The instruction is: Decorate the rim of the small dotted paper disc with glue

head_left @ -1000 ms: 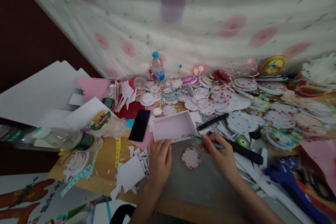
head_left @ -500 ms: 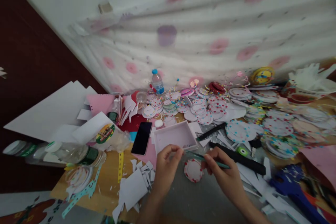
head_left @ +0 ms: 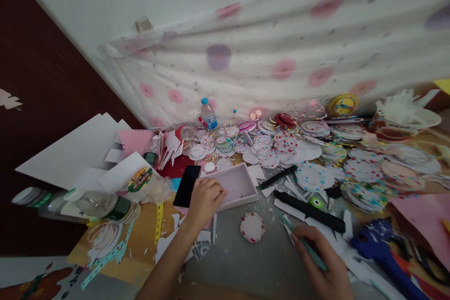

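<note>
My left hand (head_left: 208, 197) is over the left front part of a shallow pale box (head_left: 242, 185), its fingers curled together; whatever they may hold is hidden. Pinched in my right hand (head_left: 318, 258), at the lower right of the mat, is a thin teal tool (head_left: 311, 248) pointing up and to the left. Between the hands, a white scalloped disc (head_left: 252, 228) with red dots round its rim lies flat on the grey mat (head_left: 246, 267). Neither hand touches it.
Many dotted paper discs (head_left: 267, 145) pile up along the curtain. A phone (head_left: 187, 186) lies left of the box, with plastic bottles (head_left: 101, 206) farther left. A black stick (head_left: 309, 211), a blue glue gun (head_left: 383, 253) and paper scraps lie at the right.
My left hand has left the teal tool's tip and moved left and up to the box. My right hand has moved right and down with the tool. The view has shifted slightly.
</note>
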{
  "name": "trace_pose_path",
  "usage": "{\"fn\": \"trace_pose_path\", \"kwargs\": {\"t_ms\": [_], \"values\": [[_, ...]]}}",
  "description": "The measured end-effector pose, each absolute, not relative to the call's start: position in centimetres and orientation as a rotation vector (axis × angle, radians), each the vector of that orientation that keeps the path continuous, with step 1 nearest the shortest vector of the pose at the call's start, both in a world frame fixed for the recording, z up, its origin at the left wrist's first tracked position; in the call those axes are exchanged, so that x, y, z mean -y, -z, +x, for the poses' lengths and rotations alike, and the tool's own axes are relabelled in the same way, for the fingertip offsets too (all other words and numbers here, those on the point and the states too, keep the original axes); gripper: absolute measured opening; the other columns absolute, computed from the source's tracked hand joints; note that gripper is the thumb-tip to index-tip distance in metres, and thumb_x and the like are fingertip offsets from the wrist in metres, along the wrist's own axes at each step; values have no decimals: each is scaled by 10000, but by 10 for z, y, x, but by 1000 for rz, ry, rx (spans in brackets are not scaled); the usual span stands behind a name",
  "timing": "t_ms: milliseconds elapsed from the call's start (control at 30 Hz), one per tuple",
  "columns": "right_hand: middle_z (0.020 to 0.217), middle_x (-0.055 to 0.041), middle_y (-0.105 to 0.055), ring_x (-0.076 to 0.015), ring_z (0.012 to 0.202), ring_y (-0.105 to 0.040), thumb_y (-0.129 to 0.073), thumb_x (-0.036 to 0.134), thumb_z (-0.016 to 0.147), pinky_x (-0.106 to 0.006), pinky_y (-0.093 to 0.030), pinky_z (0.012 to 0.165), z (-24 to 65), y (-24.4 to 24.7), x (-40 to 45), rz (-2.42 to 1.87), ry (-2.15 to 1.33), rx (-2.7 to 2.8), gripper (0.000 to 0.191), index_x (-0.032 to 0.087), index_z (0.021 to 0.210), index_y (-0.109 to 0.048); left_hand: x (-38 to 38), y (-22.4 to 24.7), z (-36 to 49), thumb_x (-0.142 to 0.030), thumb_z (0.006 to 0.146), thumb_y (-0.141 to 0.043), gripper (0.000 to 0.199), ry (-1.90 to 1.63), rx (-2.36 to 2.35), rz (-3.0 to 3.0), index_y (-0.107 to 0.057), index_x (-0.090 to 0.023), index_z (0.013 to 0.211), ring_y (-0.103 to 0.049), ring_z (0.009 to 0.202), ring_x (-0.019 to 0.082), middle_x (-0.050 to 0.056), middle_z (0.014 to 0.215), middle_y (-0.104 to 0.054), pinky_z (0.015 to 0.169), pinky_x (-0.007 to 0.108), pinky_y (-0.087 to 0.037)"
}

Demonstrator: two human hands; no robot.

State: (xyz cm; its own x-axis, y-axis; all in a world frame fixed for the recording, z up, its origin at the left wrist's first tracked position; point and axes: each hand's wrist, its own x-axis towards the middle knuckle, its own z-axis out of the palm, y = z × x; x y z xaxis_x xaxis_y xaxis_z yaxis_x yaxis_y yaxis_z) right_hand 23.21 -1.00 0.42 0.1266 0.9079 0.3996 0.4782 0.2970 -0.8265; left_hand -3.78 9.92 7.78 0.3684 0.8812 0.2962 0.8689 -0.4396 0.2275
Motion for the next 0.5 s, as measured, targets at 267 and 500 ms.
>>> {"fn": "trace_pose_path", "kwargs": {"t_ms": [267,500], "values": [[913,-50,-659,-188,815,-682,-511,214,871,-261,-565,675,231,16,19,-1296,-445,1759,124,253,970,-575,-193,-128,-110,-134,873,-446,285,-818,-2294,2237,-559,-96,1131,-642,902,196,132,1089,-651,792,303,-492],[925,-45,-669,-191,831,-676,-472,219,893,-278,-557,708,234,20,16,-1422,-568,1689,142,246,999,-562,-271,-131,-140,-298,708,-736,537,-321,-2320,2220,-523,-30,1121,-531,1144,333,224,1194,-607,975,419,-350]]}}
